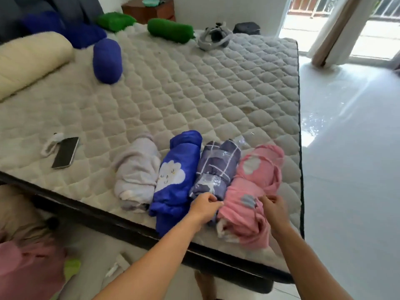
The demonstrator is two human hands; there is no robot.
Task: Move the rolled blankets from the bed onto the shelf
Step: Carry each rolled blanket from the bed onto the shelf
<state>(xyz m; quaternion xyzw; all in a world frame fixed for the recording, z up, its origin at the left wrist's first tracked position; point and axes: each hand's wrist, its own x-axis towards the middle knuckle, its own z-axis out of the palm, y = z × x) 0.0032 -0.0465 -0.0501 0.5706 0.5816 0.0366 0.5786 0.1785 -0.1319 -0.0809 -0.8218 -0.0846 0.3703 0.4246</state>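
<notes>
Your left hand [204, 207] has its fingers curled in at the near end of the plaid roll [216, 169], right at the seam with the pink roll [253, 191]; whether it actually pinches cloth you cannot tell. Your right hand [273, 210] sits on the near right of the pink roll, fingers bent onto the fabric close to a small grey tab [248, 200], and its grip is just as unclear.

Four rolled blankets lie side by side, touching, along the near edge of the mattress [194, 94]: from your left a pale grey roll [136, 172], a blue roll [175, 180] with a white cloud face, the plaid one, then the pink one nearest the corner.

Further left on the mattress a phone [65, 152] lies face up against a white cord [48, 144]. At the far side sit a blue bolster [107, 60], a green bolster [171, 30], a cream pillow [28, 59] and a grey bag [214, 36].
</notes>
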